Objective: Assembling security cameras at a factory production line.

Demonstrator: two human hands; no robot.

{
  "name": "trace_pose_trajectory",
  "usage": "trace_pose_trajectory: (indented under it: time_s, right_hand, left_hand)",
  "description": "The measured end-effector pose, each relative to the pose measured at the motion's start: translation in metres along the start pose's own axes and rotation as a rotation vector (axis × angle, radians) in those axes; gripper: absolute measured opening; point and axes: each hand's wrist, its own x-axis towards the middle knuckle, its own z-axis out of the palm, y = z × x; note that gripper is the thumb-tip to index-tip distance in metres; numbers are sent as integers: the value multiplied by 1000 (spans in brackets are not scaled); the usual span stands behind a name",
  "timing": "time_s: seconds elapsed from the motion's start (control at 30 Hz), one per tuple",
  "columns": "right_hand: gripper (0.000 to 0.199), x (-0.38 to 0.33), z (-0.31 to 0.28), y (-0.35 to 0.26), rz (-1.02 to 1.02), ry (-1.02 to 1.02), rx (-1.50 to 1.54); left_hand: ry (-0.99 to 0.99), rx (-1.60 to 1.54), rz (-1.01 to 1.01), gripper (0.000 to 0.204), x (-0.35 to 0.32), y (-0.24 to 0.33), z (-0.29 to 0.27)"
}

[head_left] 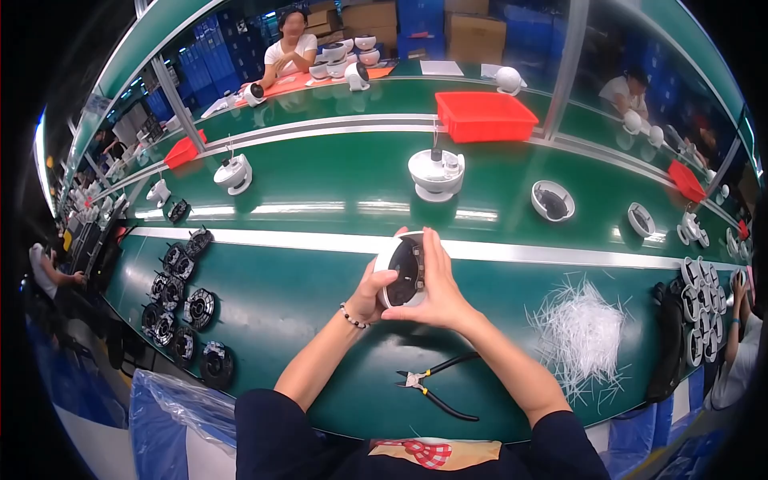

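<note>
Hands: left hand (370, 294), right hand (436, 292) gripping round white housing (402, 270).

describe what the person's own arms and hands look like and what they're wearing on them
Both forearms are bare. The left hand has a beaded bracelet at the wrist, with light and dark beads. The right hand wears nothing: no glove, watch or ring visible. Dark navy short sleeves cover the upper arms.

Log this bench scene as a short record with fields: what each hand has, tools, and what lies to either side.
left hand: grips round white housing from the left
right hand: holds the same housing, fingers over its rim
tool: black-handled pliers on green bench, untouched
right side: pile of white cable ties
left side: black round parts
</note>
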Motion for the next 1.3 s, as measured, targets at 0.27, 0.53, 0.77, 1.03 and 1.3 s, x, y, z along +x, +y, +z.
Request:
trace_pose_trajectory:
  time_s: [0.27, 0.53, 0.77, 1.03, 1.3]
  right_hand:
    - [120, 13, -5, 10, 104, -28, 82]
    - [94, -83, -42, -46, 45, -430, -460]
    - [97, -136, -40, -52, 22, -700, -550]
    - [77, -144, -62, -34, -76, -667, -518]
    - [53, -132, -99, -20, 220, -123, -377]
  left_hand:
    - [231, -134, 10, 48, 20, -10, -13]
    - [516, -303, -20, 29, 89, -13, -117]
    - [1096, 44, 322, 23, 147, 18, -168]
    - [703, 1752, 1005, 41, 168, 21, -89]
    - [542, 325, -122, 54, 270, -91, -49]
